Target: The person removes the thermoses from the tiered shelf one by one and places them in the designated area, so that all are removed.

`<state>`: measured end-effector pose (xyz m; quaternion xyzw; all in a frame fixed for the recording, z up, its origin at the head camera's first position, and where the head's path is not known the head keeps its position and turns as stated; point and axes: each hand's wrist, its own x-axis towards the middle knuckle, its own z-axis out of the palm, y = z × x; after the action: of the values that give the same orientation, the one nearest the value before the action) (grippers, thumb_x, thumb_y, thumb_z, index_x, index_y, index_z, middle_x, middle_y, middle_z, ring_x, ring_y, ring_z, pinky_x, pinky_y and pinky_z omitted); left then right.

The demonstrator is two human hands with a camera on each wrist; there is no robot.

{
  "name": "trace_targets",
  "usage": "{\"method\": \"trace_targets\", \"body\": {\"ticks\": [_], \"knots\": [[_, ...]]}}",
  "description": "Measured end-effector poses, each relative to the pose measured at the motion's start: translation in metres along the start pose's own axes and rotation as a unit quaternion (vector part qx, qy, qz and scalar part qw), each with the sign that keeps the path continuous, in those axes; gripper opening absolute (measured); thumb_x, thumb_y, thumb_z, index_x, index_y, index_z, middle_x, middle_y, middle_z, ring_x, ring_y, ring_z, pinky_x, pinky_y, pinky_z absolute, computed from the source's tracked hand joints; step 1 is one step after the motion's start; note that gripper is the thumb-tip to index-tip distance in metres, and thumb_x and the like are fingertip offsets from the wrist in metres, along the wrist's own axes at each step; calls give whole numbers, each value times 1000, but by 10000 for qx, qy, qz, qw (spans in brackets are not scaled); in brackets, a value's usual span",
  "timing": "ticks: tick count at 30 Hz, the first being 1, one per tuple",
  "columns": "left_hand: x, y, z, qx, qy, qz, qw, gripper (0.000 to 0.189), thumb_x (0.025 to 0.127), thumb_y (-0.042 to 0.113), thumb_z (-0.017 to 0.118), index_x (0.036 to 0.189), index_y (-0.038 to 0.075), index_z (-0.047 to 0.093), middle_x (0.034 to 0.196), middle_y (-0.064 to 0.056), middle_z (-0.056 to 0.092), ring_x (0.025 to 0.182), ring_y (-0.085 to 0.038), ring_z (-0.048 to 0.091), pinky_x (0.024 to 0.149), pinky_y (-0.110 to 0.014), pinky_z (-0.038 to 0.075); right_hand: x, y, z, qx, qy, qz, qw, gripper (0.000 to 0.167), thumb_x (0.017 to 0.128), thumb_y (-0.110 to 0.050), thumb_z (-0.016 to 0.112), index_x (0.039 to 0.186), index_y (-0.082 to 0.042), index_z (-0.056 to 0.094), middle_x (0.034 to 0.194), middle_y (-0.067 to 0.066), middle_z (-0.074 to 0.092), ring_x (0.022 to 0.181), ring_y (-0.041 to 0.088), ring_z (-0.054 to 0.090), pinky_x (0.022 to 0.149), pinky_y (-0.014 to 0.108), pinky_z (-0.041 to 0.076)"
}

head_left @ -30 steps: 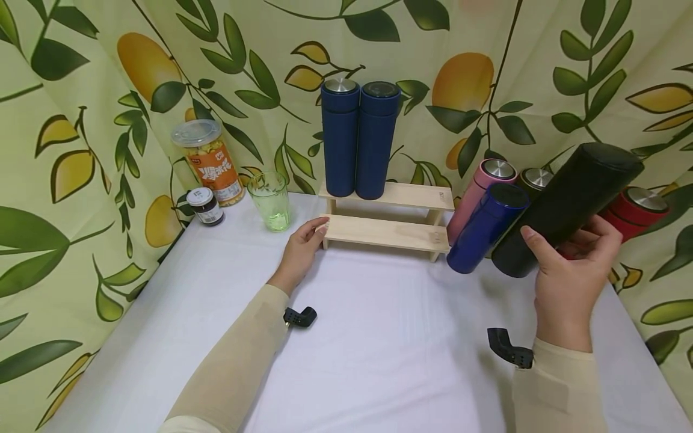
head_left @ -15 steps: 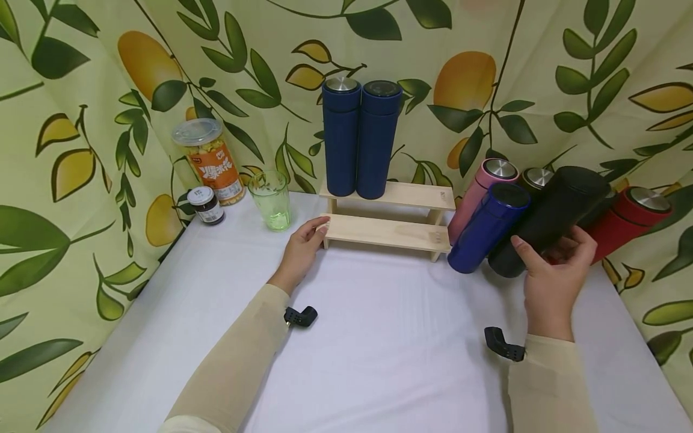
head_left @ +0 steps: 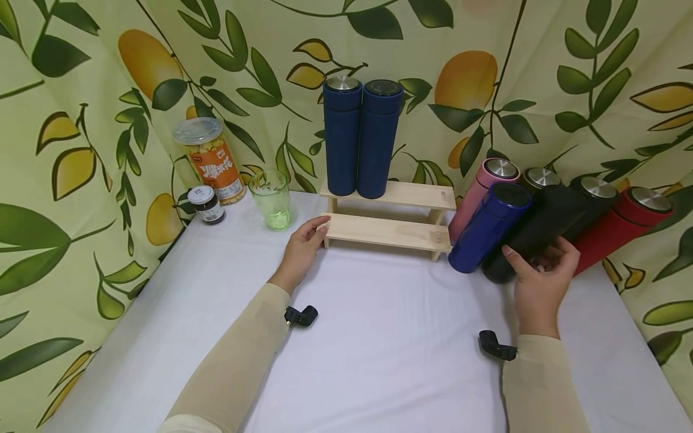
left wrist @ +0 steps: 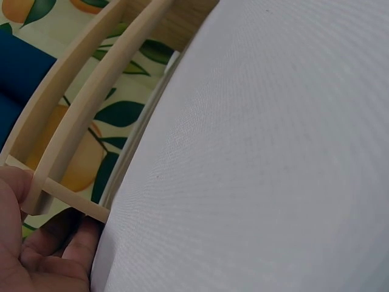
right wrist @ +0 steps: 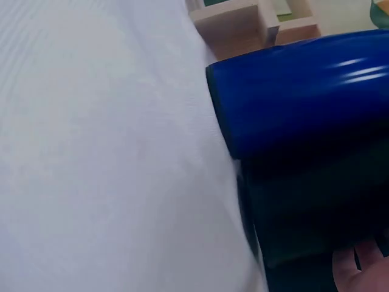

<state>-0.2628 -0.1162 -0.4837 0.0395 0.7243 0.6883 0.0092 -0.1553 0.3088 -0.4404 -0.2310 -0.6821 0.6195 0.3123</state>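
Note:
My right hand (head_left: 541, 288) holds a matte black thermos bottle (head_left: 530, 225), thumb on its near side, low at the table among other bottles. Just left of it stands a glossy blue thermos (head_left: 489, 227), and in the right wrist view the blue thermos (right wrist: 304, 91) lies right alongside the black thermos (right wrist: 322, 201). With my left hand (head_left: 299, 249) I grip the left end of the lower board of a two-step wooden rack (head_left: 387, 233). The left wrist view has thumb and fingers around the rack's end (left wrist: 73, 198). Two navy thermoses (head_left: 342, 141) stand upright on the upper step.
Behind the blue and black bottles are a pink thermos (head_left: 479, 195) and two dark ones with silver lids. A red thermos (head_left: 617, 231) is at the far right. Back left, a green glass (head_left: 272, 201), a small dark jar (head_left: 206, 205) and a snack tub (head_left: 213, 162) stand together.
My right hand has brought the black thermos left and down, close beside the blue one, uncovering the red and a dark bottle behind. My left hand stays on the rack.

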Motion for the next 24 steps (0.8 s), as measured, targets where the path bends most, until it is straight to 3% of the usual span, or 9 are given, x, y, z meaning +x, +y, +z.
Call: {"method": "trace_targets", "body": {"ticks": [24], "knots": [[0, 1, 0, 35, -43, 21, 10000, 35, 115, 21, 61, 149, 16, 67, 157, -7, 57, 137, -22, 59, 110, -38, 52, -2, 17, 4, 249, -145, -123, 9995, 80, 93, -16, 90, 153, -31, 40, 141, -3, 47, 125, 12, 43, 96, 27, 38]]}}
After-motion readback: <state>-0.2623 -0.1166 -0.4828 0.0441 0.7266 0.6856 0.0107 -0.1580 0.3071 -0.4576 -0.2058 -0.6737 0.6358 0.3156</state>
